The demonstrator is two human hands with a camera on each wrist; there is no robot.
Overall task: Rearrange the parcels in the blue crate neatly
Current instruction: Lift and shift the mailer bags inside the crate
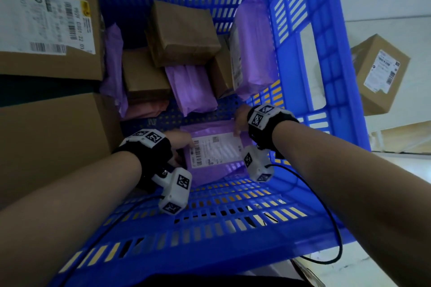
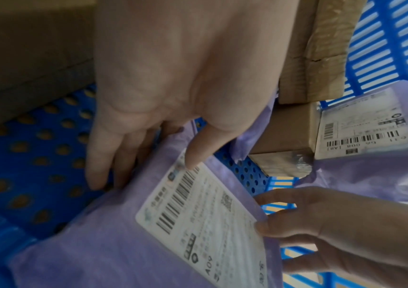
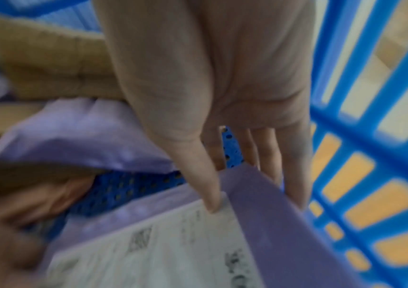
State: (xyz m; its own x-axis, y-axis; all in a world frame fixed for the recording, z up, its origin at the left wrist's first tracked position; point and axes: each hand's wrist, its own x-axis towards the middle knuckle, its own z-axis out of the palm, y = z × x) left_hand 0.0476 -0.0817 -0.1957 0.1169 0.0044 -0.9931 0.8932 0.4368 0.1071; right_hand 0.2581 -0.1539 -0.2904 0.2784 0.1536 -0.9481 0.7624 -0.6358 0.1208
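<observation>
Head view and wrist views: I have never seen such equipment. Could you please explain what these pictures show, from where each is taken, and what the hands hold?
There is no machine: a person works with two bare hands. Each wrist wears a black band with white marked blocks that carry small cameras. The head view looks down from the person's head; each wrist view looks along one hand. A blue plastic crate holds brown cardboard boxes and several purple mailing bags. The left hand and the right hand each pinch an edge of the nearest purple bag, thumb on its white label, fingers underneath.
</observation>
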